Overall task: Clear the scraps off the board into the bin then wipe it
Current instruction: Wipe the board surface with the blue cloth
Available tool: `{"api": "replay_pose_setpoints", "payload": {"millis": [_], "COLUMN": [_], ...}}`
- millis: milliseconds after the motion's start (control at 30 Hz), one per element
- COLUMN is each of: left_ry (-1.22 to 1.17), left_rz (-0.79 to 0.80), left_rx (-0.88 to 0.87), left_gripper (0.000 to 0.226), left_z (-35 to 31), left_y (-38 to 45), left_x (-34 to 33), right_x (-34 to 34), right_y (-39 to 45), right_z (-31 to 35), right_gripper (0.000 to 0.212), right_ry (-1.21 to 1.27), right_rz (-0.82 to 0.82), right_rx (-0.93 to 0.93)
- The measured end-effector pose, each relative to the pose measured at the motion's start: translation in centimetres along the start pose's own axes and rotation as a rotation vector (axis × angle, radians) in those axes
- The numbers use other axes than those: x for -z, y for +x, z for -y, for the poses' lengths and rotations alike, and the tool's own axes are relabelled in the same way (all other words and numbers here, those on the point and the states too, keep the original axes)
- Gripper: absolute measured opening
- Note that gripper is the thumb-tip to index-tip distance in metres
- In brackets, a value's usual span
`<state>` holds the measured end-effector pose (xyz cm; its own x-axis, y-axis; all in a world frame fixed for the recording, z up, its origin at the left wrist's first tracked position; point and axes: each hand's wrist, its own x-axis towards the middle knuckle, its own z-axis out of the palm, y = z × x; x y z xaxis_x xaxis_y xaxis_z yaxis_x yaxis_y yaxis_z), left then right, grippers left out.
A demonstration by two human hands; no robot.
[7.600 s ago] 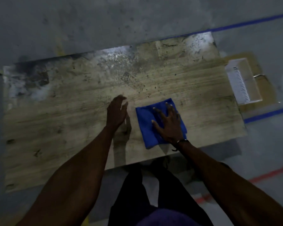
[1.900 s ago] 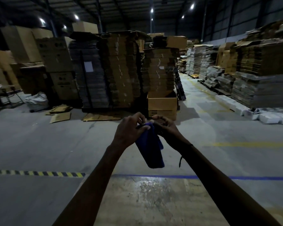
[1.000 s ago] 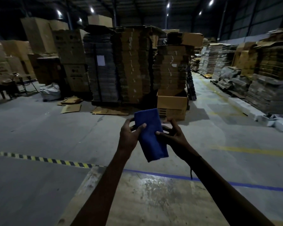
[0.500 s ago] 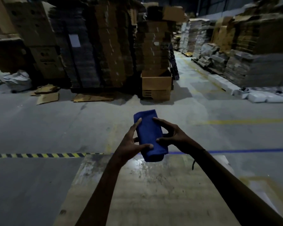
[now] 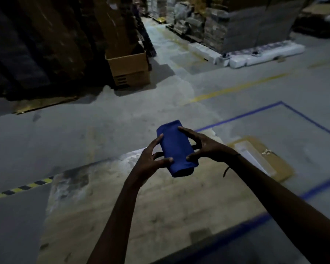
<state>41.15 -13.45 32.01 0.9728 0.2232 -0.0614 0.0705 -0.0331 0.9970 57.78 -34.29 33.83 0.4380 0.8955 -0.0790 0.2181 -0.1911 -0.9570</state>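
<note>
A folded blue cloth (image 5: 176, 147) hangs in the air above the far edge of the worn wooden board (image 5: 160, 206). My left hand (image 5: 151, 159) grips its left side, thumb on top and fingers beneath. My right hand (image 5: 204, 147) holds the right side, fingers spread along the fold. The board lies flat on the concrete floor below my arms, stained and pale near its far left corner. No scraps show on the visible part of the board.
A white tray-like bin (image 5: 255, 157) sits on a flat cardboard sheet (image 5: 274, 164) right of the board. Blue floor tape (image 5: 236, 117) frames that area. An open cardboard box (image 5: 130, 69) and tall stacks of cartons stand beyond; white packs (image 5: 255, 56) lie far right.
The view has tilted down and turned, so the board and the bin fill more of the frame. Both hands still hold the folded cloth, now lower over the board's far edge.
</note>
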Motion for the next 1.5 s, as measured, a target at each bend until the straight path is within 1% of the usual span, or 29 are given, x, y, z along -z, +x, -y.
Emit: {"api": "replay_pose_setpoints", "payload": {"millis": [167,300,433,533,633,833,933,1067,1200,1300,1367,1500], "left_ry": [0.046,0.054,0.026,-0.035,-0.038,0.009,0.041,0.073,0.132,0.168,0.193,0.230], "left_rz": [0.136,0.184,0.166,0.116,0.082,0.002,-0.028,-0.027,-0.009,-0.013,-0.024,-0.041], "left_rx": [0.029,0.036,0.048,0.094,0.125,0.175,0.197,0.226,0.267,0.308,0.328,0.362], "left_gripper": [0.113,0.113,0.100,0.082,0.073,0.070,0.069,0.068,0.072,0.075,0.076,0.071], "left_z": [0.4,1.5,3.3,4.2,5.0,7.9,10.0,13.1,18.1,23.6,26.1,29.0], "left_y": [2.0,3.4,4.7,5.9,7.6,12.9,16.8,22.5,28.6,32.8,34.8,38.0], "left_x": [-10.0,-19.8,-29.1,-34.9,-39.5,-44.6,-46.3,-48.2,-49.3,-49.5,-49.5,-49.7], "right_x": [6.1,11.3,15.8,18.9,22.2,28.1,30.9,34.3,37.2,38.4,38.7,39.2], "right_y": [-8.6,-16.7,-24.3,-28.1,-30.2,-29.5,-27.8,-25.2,-22.0,-19.5,-18.1,-15.4], "right_z": [-3.8,-7.7,-12.5,-15.6,-18.3,-22.5,-25.4,-29.8,-35.6,-40.0,-42.5,-46.5], "right_gripper": [0.112,0.113,0.099,0.088,0.083,0.068,0.066,0.066,0.065,0.065,0.065,0.069], "right_ry": [0.034,0.145,0.265,0.276,0.255,0.193,0.153,0.072,-0.002,-0.031,-0.048,-0.077], "right_rz": [-0.048,-0.138,-0.207,-0.269,-0.309,-0.342,-0.360,-0.412,-0.460,-0.458,-0.450,-0.459], "right_rx": [-0.058,-0.093,-0.113,-0.155,-0.202,-0.269,-0.291,-0.327,-0.381,-0.429,-0.459,-0.505]}}
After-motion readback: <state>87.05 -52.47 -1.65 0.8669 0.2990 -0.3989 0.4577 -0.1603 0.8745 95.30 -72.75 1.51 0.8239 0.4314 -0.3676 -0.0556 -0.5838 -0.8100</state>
